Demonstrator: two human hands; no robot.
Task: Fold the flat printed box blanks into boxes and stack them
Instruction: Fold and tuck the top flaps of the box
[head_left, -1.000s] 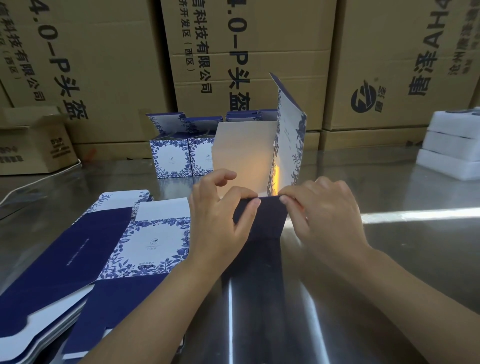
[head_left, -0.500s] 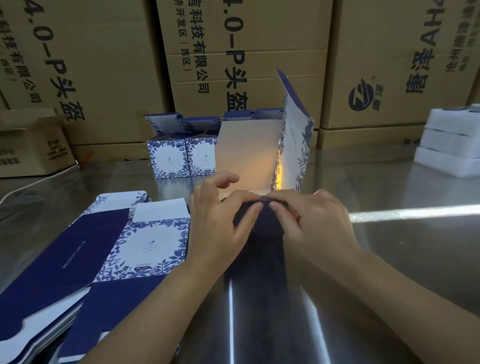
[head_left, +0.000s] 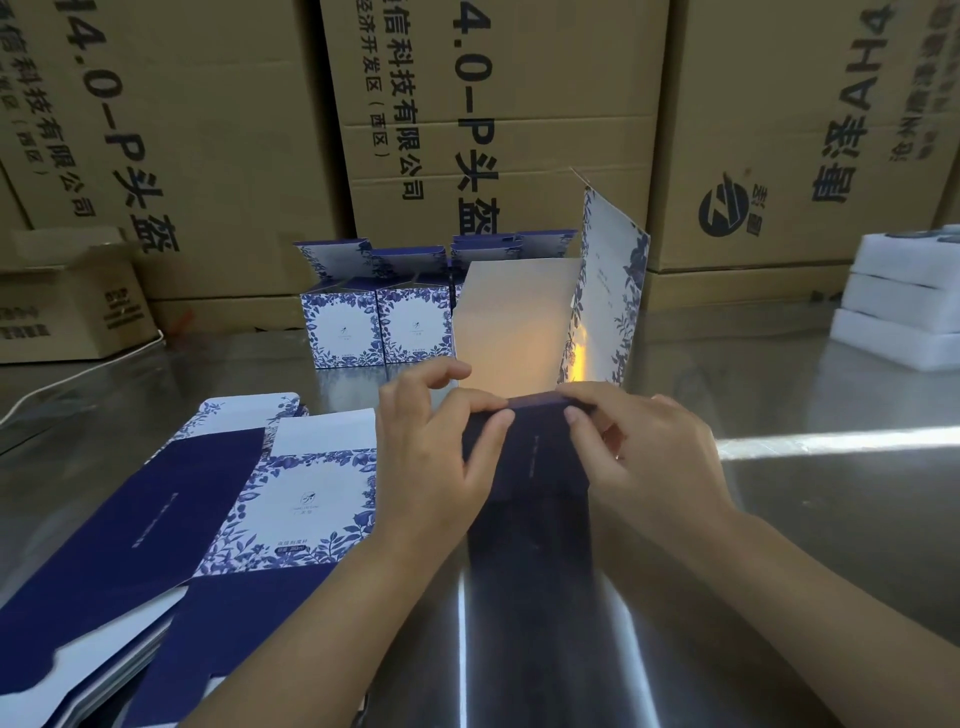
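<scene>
Brown carton (head_left: 498, 104) "4.0-P头盔", navy box blank (head_left: 537, 457) pinched

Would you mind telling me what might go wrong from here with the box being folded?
1. Both the left hand and right hand pinch the navy panel at its fold; uneven pressure might crease it crooked.
2. The upright floral panel stands unheld and might flop or swing out of square.
3. The left forearm crosses over the stack of flat blanks; a sweep could shove them along the shiny table.
</scene>
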